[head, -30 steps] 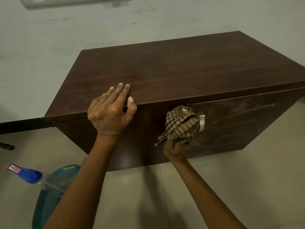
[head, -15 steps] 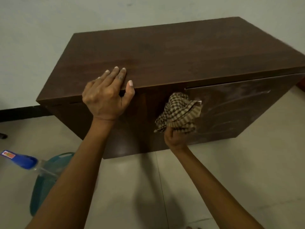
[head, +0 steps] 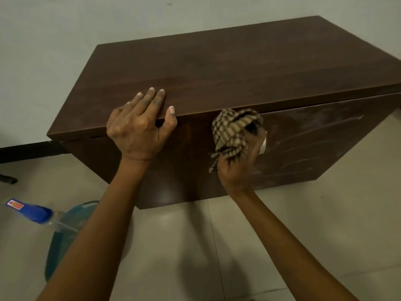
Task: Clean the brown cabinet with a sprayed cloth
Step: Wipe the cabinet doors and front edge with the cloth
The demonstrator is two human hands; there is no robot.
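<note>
The brown cabinet [head: 238,68] stands on the floor against a pale wall, seen from above and in front. My left hand [head: 138,129] rests flat on the top's front edge, fingers straight on the top and thumb over the edge. My right hand [head: 240,168] grips a bunched brown-and-beige checked cloth [head: 235,131] and holds it against the cabinet's front, just below the top edge and beside a small pale handle [head: 263,145]. The front panel to the right of the cloth shows whitish wipe streaks.
A spray bottle with a blue head [head: 32,211] and a teal plastic basket [head: 63,237] sit on the tiled floor at the lower left, behind my left forearm. A dark skirting strip [head: 26,148] runs along the wall at left.
My right hand has moved the cloth up the cabinet front toward the top edge. My left hand has stayed on the top's edge. The view has shifted slightly.
</note>
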